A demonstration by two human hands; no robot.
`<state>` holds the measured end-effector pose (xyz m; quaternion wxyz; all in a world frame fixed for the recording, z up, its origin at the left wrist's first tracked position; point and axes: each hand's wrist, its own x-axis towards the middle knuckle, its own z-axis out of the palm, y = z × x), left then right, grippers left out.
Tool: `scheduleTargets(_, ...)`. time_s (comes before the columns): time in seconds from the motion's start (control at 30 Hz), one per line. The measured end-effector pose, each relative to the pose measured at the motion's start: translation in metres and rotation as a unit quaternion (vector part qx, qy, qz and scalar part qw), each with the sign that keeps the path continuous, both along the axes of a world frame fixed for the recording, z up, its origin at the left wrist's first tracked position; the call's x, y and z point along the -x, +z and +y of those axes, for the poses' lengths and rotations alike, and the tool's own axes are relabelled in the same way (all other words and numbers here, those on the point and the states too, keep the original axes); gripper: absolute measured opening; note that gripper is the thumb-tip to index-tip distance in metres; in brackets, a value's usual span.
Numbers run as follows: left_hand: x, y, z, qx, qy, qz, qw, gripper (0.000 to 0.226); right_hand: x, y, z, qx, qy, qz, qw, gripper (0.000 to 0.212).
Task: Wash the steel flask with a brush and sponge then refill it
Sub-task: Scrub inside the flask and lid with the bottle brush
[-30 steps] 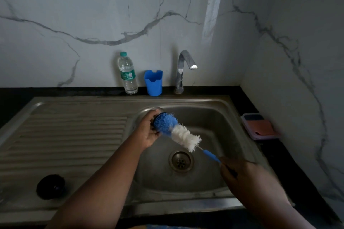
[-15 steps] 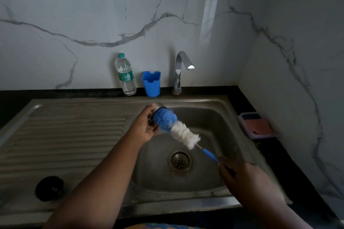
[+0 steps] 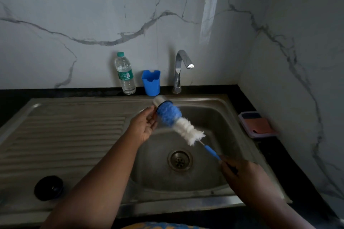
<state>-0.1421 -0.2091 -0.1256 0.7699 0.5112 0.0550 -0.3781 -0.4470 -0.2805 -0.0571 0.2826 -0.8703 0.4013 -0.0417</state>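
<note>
A home kitchen, seen at the washing-up corner: a stainless steel sink (image 3: 219, 109) with a ribbed draining board (image 3: 70, 135) is set into a dark counter (image 3: 279, 156), and a chrome tap (image 3: 179, 69) rises behind the basin. White marble-look wall panels (image 3: 93, 15) with grey veins line the corner. By the back wall stand a plastic water bottle (image 3: 125, 74) and a blue holder (image 3: 151, 82); a sponge tray (image 3: 257, 123) sits on the counter to the right
</note>
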Motion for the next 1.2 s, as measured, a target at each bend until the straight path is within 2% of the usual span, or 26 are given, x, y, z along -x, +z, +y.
scheduleTargets(0.03, -0.002, 0.000, 0.000, 0.002, 0.003, -0.005, 1.000, 0.019, 0.000, -0.001, -0.002, 0.004, -0.001, 0.001, 1.000, 0.021)
scheduleTargets(0.07, -0.004, 0.001, -0.001, 0.000, -0.004, -0.007, 1.000, 0.029, 0.000, -0.002, -0.004, 0.012, 0.006, 0.010, 1.000, 0.021)
scheduleTargets(0.17, -0.004, 0.011, -0.006, -0.039, -0.037, -0.011, 0.998, 0.080, 0.001, -0.002, -0.005, 0.022, 0.015, 0.030, 0.999, 0.024)
scheduleTargets(0.23, -0.003, 0.011, -0.008, -0.073, -0.029, -0.004, 0.997, 0.091, 0.002, 0.000, -0.002, 0.034, 0.003, 0.032, 0.999, 0.026)
scheduleTargets(0.37, -0.001, 0.007, -0.010, -0.115, -0.070, 0.017, 0.991, 0.084, 0.003, 0.011, 0.008, 0.084, 0.023, 0.063, 0.994, 0.032)
scheduleTargets(0.47, 0.000, 0.007, -0.009, -0.105, -0.075, 0.006, 0.992, 0.066, 0.001, 0.016, 0.012, 0.106, 0.054, 0.097, 0.988, 0.034)
scheduleTargets(0.5, 0.001, 0.009, -0.008, -0.089, -0.072, 0.009, 0.993, 0.062, 0.000, 0.012, 0.010, 0.086, 0.052, 0.097, 0.990, 0.032)
scheduleTargets(0.57, 0.003, 0.012, -0.004, -0.024, -0.064, 0.028, 0.997, 0.059, -0.002, 0.001, 0.007, -0.034, 0.022, 0.035, 0.999, 0.023)
scheduleTargets(0.6, 0.002, 0.011, -0.002, 0.012, -0.063, 0.038, 0.997, 0.059, -0.003, -0.004, 0.005, -0.107, -0.006, -0.005, 0.994, 0.018)
scheduleTargets(0.67, 0.000, 0.009, 0.002, 0.042, -0.075, 0.038, 0.996, 0.067, -0.001, -0.011, 0.000, -0.218, -0.066, -0.058, 0.972, 0.024)
scheduleTargets(0.7, -0.001, 0.009, 0.003, 0.031, -0.085, 0.027, 0.996, 0.073, 0.000, -0.012, -0.002, -0.205, -0.067, -0.058, 0.975, 0.024)
scheduleTargets(0.8, -0.003, 0.005, 0.004, -0.053, -0.082, 0.009, 0.995, 0.084, 0.003, -0.011, 0.000, -0.053, -0.005, -0.046, 0.998, 0.017)
scheduleTargets(0.9, 0.000, 0.006, 0.001, -0.069, -0.058, 0.015, 0.996, 0.080, 0.005, 0.001, 0.007, 0.095, 0.035, 0.041, 0.994, 0.031)
scheduleTargets(0.93, 0.000, 0.005, 0.000, -0.062, -0.046, 0.018, 0.997, 0.074, 0.003, 0.001, 0.007, 0.113, 0.045, 0.059, 0.991, 0.032)
scheduleTargets(1.0, 0.003, 0.006, 0.000, -0.042, -0.025, 0.024, 0.999, 0.059, 0.000, 0.000, 0.006, 0.044, 0.036, 0.039, 0.998, 0.028)
scheduleTargets(1.07, 0.004, 0.007, 0.002, 0.000, -0.012, 0.037, 0.999, 0.054, -0.001, -0.004, 0.003, -0.045, 0.018, -0.002, 0.999, 0.021)
scheduleTargets(1.13, 0.001, 0.008, 0.004, 0.017, -0.011, 0.035, 0.999, 0.062, 0.002, -0.005, 0.002, -0.040, 0.008, -0.015, 0.999, 0.019)
scheduleTargets(1.2, 0.001, 0.015, 0.006, -0.022, -0.040, 0.024, 0.999, 0.080, 0.004, 0.000, 0.005, 0.015, 0.026, -0.003, 1.000, 0.024)
